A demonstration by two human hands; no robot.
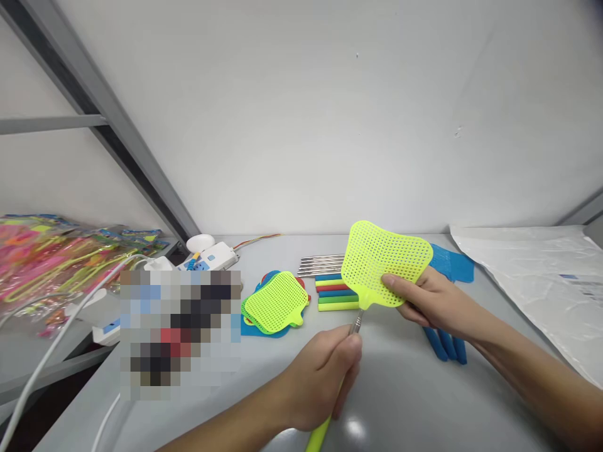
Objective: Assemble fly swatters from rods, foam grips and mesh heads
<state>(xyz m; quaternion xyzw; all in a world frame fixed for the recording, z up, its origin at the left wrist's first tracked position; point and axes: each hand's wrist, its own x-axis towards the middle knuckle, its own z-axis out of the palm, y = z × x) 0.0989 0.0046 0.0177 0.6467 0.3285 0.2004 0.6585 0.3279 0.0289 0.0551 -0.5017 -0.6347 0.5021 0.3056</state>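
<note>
A yellow-green fly swatter is held between my two hands. My left hand [325,370] is closed round its handle [319,436] and the lower end of the metal rod [357,321]. My right hand [433,301] pinches the perforated swatter head [381,257], thumb on the near face. The head's neck meets the rod's tip; how deep the rod sits cannot be seen. Left of the hands lies a pile of loose swatter heads [277,301], yellow-green on top. Behind are several metal rods [320,265] and coloured handle tubes [336,304]. Blue tubes [445,345] lie below my right wrist.
A blue perforated piece [459,267] lies behind my right hand. White plastic sheeting [532,282] covers the table's right side. At the left are a power strip [211,256], a white cable [61,333], a blurred-out patch and colourful bagged goods [70,263]. A wall [301,125] stands behind.
</note>
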